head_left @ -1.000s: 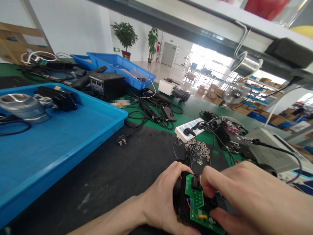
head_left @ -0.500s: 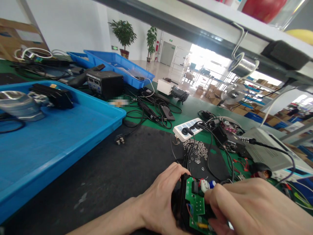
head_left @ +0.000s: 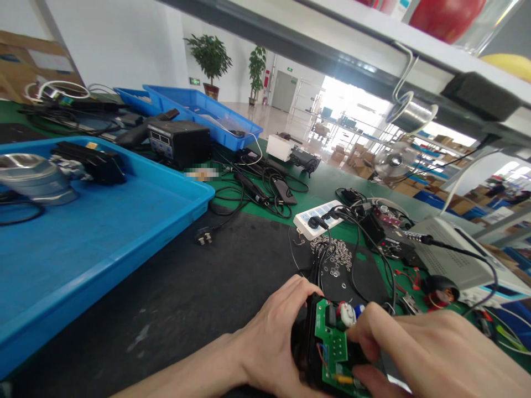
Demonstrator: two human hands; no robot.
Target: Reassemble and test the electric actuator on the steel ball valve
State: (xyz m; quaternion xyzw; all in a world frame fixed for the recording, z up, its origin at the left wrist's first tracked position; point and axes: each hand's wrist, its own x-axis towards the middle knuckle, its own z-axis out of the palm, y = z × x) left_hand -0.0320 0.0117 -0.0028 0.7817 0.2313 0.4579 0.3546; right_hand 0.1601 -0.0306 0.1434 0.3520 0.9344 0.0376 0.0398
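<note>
At the bottom centre, my left hand [head_left: 276, 331] is wrapped round the left side of a black housing [head_left: 307, 342] with a green circuit board [head_left: 334, 348] in it. The board carries a white component [head_left: 347, 314], a blue one [head_left: 359, 310], a yellow one [head_left: 343, 380] and thin red and blue wires. My right hand [head_left: 410, 348] is closed at the board's right edge, its finger and thumb bent in against the unit. What lies between those fingertips is hidden. Black cables [head_left: 321, 262] run down behind the housing.
Left stands a blue tray [head_left: 124, 232] with metal parts. Ahead are a white power strip [head_left: 317, 218] and loose small rings [head_left: 338, 254]. A plug [head_left: 204, 236] lies on the black mat [head_left: 199, 293]. Right are a grey instrument [head_left: 452, 249] and a cabled iron [head_left: 418, 237]. A solder spool [head_left: 412, 113] hangs above.
My right hand has shifted slightly, the index finger's knuckle rising and the fingers opening a small gap at the board's edge. My left hand and the housing stay where they were.
</note>
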